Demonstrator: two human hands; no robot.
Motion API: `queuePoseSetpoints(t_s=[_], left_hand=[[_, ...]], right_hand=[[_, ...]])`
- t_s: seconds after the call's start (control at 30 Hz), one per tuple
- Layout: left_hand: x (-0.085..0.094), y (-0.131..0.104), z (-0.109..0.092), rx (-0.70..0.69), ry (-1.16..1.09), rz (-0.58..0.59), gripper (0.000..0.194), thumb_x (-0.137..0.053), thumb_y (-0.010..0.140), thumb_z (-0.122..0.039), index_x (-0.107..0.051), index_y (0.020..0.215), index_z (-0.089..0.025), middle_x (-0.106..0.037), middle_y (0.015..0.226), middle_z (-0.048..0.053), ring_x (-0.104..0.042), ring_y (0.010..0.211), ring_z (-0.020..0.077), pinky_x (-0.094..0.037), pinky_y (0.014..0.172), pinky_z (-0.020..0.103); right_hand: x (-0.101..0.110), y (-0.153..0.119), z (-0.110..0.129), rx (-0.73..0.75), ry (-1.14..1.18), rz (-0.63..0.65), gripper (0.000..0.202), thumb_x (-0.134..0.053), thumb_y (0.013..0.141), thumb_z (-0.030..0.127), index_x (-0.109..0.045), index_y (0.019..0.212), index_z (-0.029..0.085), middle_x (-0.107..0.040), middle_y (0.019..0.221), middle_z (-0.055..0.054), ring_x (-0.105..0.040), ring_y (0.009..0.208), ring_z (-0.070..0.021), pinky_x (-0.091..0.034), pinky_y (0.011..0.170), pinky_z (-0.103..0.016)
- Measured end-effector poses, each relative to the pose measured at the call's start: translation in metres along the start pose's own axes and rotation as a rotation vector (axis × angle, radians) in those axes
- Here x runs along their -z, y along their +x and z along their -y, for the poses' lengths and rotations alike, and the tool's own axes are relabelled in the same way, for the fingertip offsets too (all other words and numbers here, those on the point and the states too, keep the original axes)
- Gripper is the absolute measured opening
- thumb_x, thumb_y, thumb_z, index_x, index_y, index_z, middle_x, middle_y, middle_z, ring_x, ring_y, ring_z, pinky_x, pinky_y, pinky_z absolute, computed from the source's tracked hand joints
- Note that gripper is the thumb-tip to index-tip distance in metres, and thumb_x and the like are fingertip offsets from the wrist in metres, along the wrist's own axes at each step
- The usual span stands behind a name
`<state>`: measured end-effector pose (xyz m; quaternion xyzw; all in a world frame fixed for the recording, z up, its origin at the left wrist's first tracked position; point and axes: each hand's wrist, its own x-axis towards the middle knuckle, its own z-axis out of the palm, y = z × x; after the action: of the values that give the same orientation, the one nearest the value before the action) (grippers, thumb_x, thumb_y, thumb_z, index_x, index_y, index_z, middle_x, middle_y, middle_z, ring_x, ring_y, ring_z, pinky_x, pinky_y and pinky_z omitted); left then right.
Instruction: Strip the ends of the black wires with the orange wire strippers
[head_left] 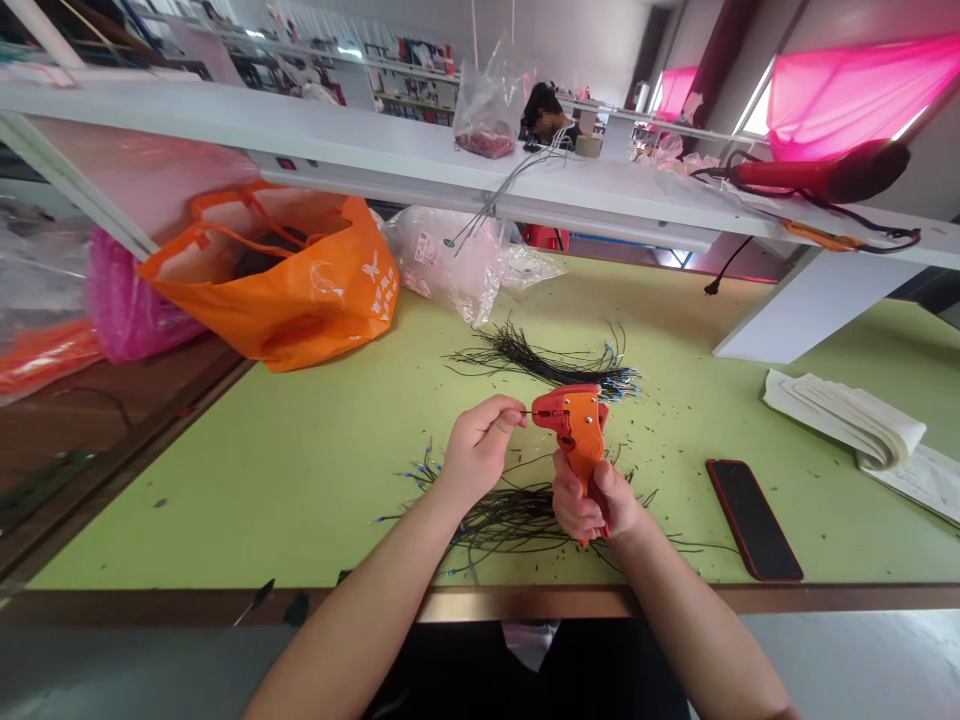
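Observation:
My right hand is wrapped round the handles of an orange and red wire stripper, its red jaws pointing left. Just left of the jaws, my left hand pinches a thin black wire whose end goes into the tool's mouth. Below both hands lies a loose pile of black wires, several with blue ends. Behind the stripper rests a second bundle of black wires, its blue-tipped ends gathered at the right.
A phone and folded white sheets lie on the green tabletop at right. An orange bag and a clear plastic bag stand at back left. A red heat gun rests on the shelf. A person sits beyond.

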<state>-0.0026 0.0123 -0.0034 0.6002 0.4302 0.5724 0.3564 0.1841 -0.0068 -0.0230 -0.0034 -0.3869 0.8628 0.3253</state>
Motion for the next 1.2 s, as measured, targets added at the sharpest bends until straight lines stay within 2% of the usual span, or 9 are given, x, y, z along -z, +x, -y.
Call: queuePoseSetpoints(t_s=[0.13,0.2,0.27,0.33,0.4,0.53,0.73,0.93,1.2], left_hand=[[0.003,0.002,0.006,0.091,-0.141,-0.001,0.052,-0.058,0.089,-0.072,-0.062,0.080,-0.021,-0.058,0.066,0.001,-0.038,0.046,0.0107,-0.031,0.043,0.027],[0.015,0.010,0.009,0.083,-0.230,-0.097,0.051,-0.059,0.088,-0.073,-0.056,0.079,-0.023,-0.048,0.058,-0.004,-0.030,0.043,0.0089,-0.026,0.040,0.025],[0.030,0.020,0.012,0.026,-0.292,-0.270,0.051,-0.058,0.089,-0.073,-0.048,0.077,-0.025,-0.037,0.054,-0.007,-0.022,0.041,0.0084,-0.023,0.039,0.023],[0.040,0.027,0.017,-0.016,-0.273,-0.364,0.050,-0.060,0.088,-0.072,-0.046,0.078,-0.025,-0.033,0.055,-0.008,-0.020,0.042,0.0085,-0.021,0.039,0.022],[0.038,0.026,0.021,0.021,-0.197,-0.274,0.051,-0.060,0.087,-0.073,-0.050,0.079,-0.024,-0.035,0.054,-0.008,-0.025,0.042,0.0087,-0.022,0.040,0.022],[0.017,0.009,0.018,0.013,-0.007,0.008,0.049,-0.053,0.095,-0.068,-0.063,0.081,-0.021,-0.042,0.053,-0.005,-0.035,0.045,0.0106,-0.028,0.043,0.024],[0.003,-0.005,-0.002,-0.138,0.262,0.041,0.042,-0.046,0.103,-0.049,-0.070,0.086,-0.019,-0.053,0.051,-0.004,-0.040,0.041,0.0107,-0.035,0.045,0.025],[-0.004,-0.010,-0.002,-0.333,0.488,0.059,0.030,-0.045,0.103,-0.032,-0.070,0.090,-0.019,-0.072,0.067,0.001,-0.062,0.053,0.0127,-0.046,0.056,0.024],[-0.006,-0.011,-0.004,-0.431,0.623,0.015,0.027,-0.044,0.103,-0.025,-0.067,0.090,-0.019,-0.072,0.066,0.000,-0.063,0.053,0.0122,-0.042,0.055,0.024]], right_hand=[[-0.002,-0.003,0.002,-0.006,-0.022,0.021,0.046,-0.066,0.089,0.065,-0.053,0.088,0.021,-0.036,0.056,0.011,-0.022,0.036,-0.0051,-0.030,0.032,-0.017],[0.001,-0.009,0.013,0.090,-0.068,-0.046,0.046,-0.065,0.088,0.067,-0.052,0.085,0.023,-0.033,0.054,0.011,-0.022,0.036,-0.0071,-0.031,0.033,-0.019],[0.004,-0.017,0.030,0.355,-0.104,-0.264,0.047,-0.059,0.090,0.070,-0.046,0.078,0.026,-0.025,0.051,0.011,-0.016,0.036,-0.0092,-0.030,0.035,-0.019],[0.007,-0.023,0.049,0.553,-0.158,-0.492,0.050,-0.051,0.090,0.075,-0.042,0.076,0.028,-0.020,0.051,0.011,-0.013,0.039,-0.0120,-0.029,0.037,-0.020],[0.009,-0.023,0.060,0.498,-0.224,-0.528,0.049,-0.058,0.088,0.072,-0.043,0.077,0.027,-0.023,0.054,0.010,-0.015,0.042,-0.0123,-0.032,0.041,-0.022],[0.011,-0.009,0.049,0.343,-0.311,-0.443,0.048,-0.069,0.080,0.070,-0.056,0.087,0.024,-0.048,0.065,0.003,-0.042,0.054,-0.0155,-0.049,0.060,-0.033],[0.024,0.001,0.020,0.234,-0.365,-0.324,0.047,-0.069,0.086,0.062,-0.064,0.101,0.017,-0.064,0.080,-0.007,-0.062,0.075,-0.0224,-0.053,0.072,-0.037],[0.030,0.004,0.011,0.116,-0.386,-0.293,0.048,-0.069,0.086,0.063,-0.061,0.099,0.017,-0.066,0.081,-0.008,-0.066,0.081,-0.0239,-0.056,0.075,-0.038],[0.035,0.005,0.005,0.064,-0.397,-0.287,0.047,-0.067,0.088,0.062,-0.061,0.099,0.016,-0.065,0.083,-0.008,-0.065,0.082,-0.0231,-0.056,0.074,-0.036]])
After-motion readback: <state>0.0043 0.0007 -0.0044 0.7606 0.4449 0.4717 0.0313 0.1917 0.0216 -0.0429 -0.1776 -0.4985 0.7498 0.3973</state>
